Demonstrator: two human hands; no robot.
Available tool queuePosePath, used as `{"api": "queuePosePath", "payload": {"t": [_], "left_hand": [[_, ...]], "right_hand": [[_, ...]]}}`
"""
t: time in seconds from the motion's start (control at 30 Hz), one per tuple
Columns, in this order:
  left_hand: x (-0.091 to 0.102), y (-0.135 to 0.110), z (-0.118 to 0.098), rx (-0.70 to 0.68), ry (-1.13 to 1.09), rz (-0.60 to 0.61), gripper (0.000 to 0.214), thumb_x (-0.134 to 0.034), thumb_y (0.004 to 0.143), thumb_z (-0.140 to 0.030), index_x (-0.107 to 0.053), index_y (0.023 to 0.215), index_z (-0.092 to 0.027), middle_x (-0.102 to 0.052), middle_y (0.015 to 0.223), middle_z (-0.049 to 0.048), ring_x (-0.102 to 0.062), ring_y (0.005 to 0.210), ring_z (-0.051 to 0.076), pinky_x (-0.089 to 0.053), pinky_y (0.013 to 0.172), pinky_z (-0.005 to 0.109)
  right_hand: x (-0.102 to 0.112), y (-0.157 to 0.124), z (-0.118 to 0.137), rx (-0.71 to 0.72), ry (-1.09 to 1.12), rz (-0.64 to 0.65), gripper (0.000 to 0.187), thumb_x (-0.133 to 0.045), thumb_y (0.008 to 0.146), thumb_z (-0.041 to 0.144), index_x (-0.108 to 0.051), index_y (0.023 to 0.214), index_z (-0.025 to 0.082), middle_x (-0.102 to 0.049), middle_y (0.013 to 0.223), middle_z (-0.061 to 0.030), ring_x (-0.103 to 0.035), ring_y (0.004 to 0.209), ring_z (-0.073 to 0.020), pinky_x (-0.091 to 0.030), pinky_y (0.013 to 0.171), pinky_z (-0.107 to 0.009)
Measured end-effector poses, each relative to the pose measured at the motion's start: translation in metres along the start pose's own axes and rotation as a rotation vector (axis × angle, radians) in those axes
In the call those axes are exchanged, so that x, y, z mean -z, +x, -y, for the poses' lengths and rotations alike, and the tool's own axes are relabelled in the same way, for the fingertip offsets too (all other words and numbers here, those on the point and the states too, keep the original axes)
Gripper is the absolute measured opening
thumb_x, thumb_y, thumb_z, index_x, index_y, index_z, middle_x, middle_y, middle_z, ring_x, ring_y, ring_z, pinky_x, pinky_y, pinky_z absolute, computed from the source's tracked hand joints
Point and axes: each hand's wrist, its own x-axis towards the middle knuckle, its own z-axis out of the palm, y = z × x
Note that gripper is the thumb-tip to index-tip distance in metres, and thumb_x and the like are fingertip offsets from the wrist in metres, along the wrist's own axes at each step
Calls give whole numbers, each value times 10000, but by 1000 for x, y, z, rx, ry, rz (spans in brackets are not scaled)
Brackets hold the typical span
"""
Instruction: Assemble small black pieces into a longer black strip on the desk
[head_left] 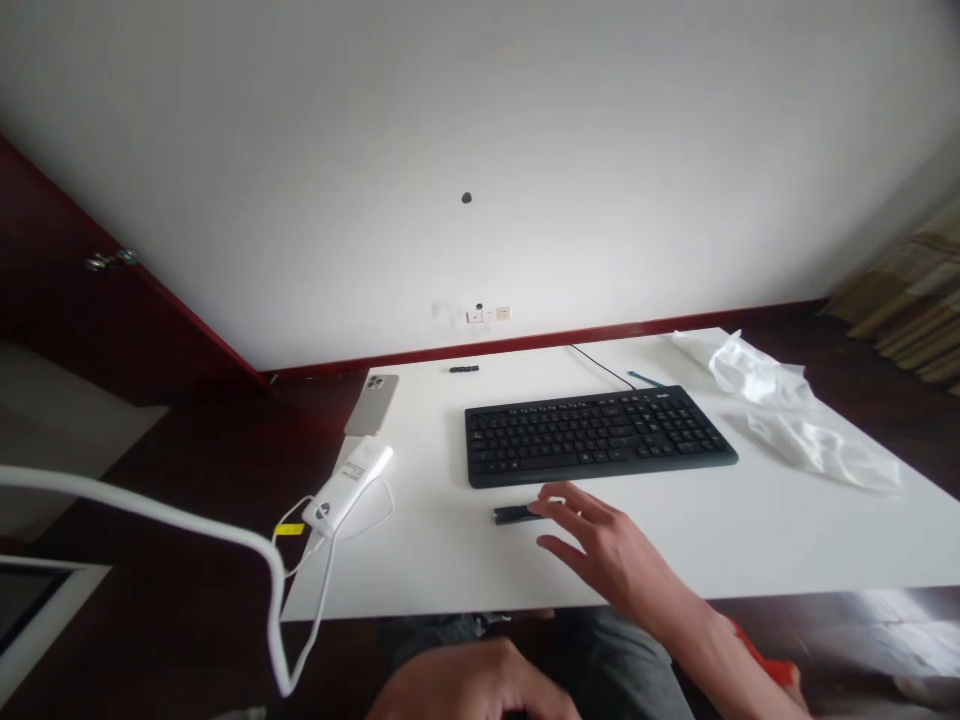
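Note:
My right hand (596,535) reaches over the white table, just in front of a black keyboard (592,435). Its fingertips rest on or just above a small, slim black object (516,514) whose kind I cannot make out. The fingers are loosely spread, and the thumb stays apart from that object. Low at the bottom edge, my left hand (472,685) is over my lap, back side up; its fingers are mostly cut off by the frame.
A phone (373,405) and a white power strip (349,485) with cables lie along the left of the table (427,560). Clear plastic wrapping (821,450) is at the right. Behind the keyboard are a small black item (464,369) and a teal stick (645,379).

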Motion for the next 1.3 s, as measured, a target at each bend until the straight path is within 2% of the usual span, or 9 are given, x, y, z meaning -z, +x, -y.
{"api": "queuePosePath", "payload": {"t": [0.07, 0.23, 0.4, 0.5, 0.6, 0.7, 0.83, 1.0, 1.3], "left_hand": [[24, 2, -30, -80, -44, -175, 327, -657, 922, -513, -789, 1052, -243, -753, 846, 46, -717, 792, 204, -552, 799, 315], [100, 49, -63, -318, 65, -1071, 235, -582, 985, -399, -709, 959, -204, -674, 784, 17, -608, 733, 157, -492, 710, 262], [178, 114, -42, -340, 352, -1383, 171, -530, 934, -201, -699, 916, -214, -743, 915, 24, -643, 813, 166, -497, 773, 284], [205, 135, -25, -324, 430, -1344, 170, -543, 907, -185, -711, 910, -214, -757, 940, 19, -630, 787, 157, -501, 767, 280], [214, 140, -12, -315, 435, -1204, 211, -542, 904, -175, -746, 928, -225, -760, 966, 6, -633, 799, 149, -502, 764, 272], [213, 139, -5, -355, 450, -1080, 259, -537, 910, -152, -775, 961, -241, -748, 998, 7, -648, 878, 160, -514, 809, 282], [213, 137, -6, -396, 543, -931, 300, -558, 898, -114, -800, 993, -265, -730, 1075, 18, -642, 1076, 195, -499, 996, 349], [214, 139, -8, -385, 637, -908, 210, -626, 937, -200, -815, 979, -279, -724, 1064, 28, -635, 1084, 215, -469, 1050, 402], [214, 141, -7, -354, 692, -908, 182, -650, 931, -223, -823, 936, -283, -723, 1037, 40, -631, 1058, 227, -500, 1010, 411]], "right_hand": [[-6, 8, -7, 27, -45, 46, 344, -720, 934, 247, -672, 1275, 242, -705, 1257, -92, -752, 1005, -263, -621, 833, -372], [-4, 18, -7, 37, -112, 215, 307, -783, 889, 245, -727, 1191, 226, -751, 1074, -62, -759, 906, -257, -590, 748, -337], [25, 32, -15, 34, -35, 234, 143, -682, 961, 252, -757, 1081, 238, -759, 1026, -52, -744, 869, -245, -543, 739, -324], [52, 56, -37, -91, 137, 23, 220, -629, 991, 391, -712, 1136, 248, -755, 1030, -57, -698, 795, -216, -517, 693, -318], [64, 97, -62, -165, 412, -227, 272, -514, 1035, 474, -615, 1087, 226, -746, 945, -62, -617, 696, -184, -477, 622, -306], [53, 142, -84, -172, 678, -376, 291, -443, 1046, 489, -532, 1119, 222, -741, 1008, -86, -556, 672, -160, -452, 590, -290], [21, 178, -106, -237, 795, -429, 294, -581, 964, 484, -520, 1074, 218, -698, 905, -38, -546, 700, -145, -443, 594, -261], [-6, 175, -123, -259, 839, -468, 431, -664, 908, 559, -556, 1119, 199, -670, 864, -26, -613, 760, -165, -501, 622, -274], [1, 158, -138, -293, 975, -450, 482, -724, 880, 586, -576, 1134, 205, -751, 1002, -93, -724, 967, -240, -624, 881, -443]]}}
